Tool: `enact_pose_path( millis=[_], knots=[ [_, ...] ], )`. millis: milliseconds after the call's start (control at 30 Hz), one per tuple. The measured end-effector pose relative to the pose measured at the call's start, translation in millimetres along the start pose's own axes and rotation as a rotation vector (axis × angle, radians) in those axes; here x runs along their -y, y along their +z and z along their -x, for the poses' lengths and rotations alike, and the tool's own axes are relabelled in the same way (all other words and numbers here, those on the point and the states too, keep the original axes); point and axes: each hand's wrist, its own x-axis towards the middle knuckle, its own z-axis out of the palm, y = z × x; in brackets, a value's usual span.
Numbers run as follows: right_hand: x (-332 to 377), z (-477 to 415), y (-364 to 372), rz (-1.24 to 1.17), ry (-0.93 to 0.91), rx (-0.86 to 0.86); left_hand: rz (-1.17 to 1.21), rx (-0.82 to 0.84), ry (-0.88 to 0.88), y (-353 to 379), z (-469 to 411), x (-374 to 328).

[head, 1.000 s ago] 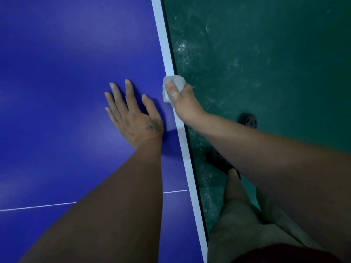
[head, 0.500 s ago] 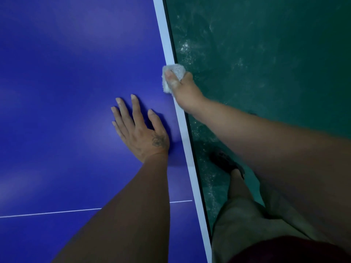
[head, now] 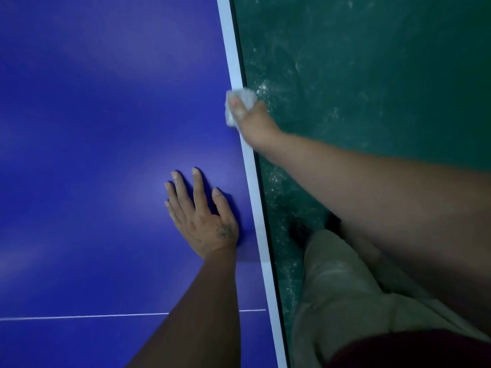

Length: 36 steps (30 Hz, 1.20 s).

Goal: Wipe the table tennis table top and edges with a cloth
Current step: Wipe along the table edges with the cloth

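A blue table tennis table [head: 93,142] fills the left of the view, with a white stripe [head: 230,49] along its right edge. My right hand [head: 255,123] grips a crumpled white cloth [head: 240,100] against that edge, thumb on top of the cloth, the other fingers hidden over the side. My left hand [head: 202,219] lies flat on the blue top near the edge, fingers spread and straight, well behind the cloth.
A dusty green floor [head: 372,75] lies to the right of the table. My legs in light trousers [head: 345,301] stand close beside the table edge. A thin white line [head: 79,316] crosses the table top near me.
My right hand has slid the cloth farther away along the white edge. My left hand has stayed flat on the top, now farther behind the cloth.
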Motion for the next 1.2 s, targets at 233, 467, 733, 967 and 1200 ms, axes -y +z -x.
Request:
enact_pose_path(
  millis=[233,467,733,967,1200],
  knots=[
    [-29.6,50.8,2.9,0.079,0.042,0.038,-0.012,0.018,-0.001,1.8,-1.0,3.9],
    [18.5,-2.2,-5.6,0.140,0.171,0.058,-0.035,0.047,0.007,4.1,-1.2,8.8],
    [46.5,-7.0,-29.4,0.210,0.121,0.147,-0.056,0.139,-0.050,4.0,-0.6,12.2],
    [93.6,-61.2,-32.8,0.206,0.189,0.173,0.043,0.035,-0.129,14.2,-92.9,-26.6],
    [154.3,-127.5,-27.7,0.005,0.108,-0.052,0.035,-0.051,-0.147,62.7,-351.7,-119.6]
  ],
)
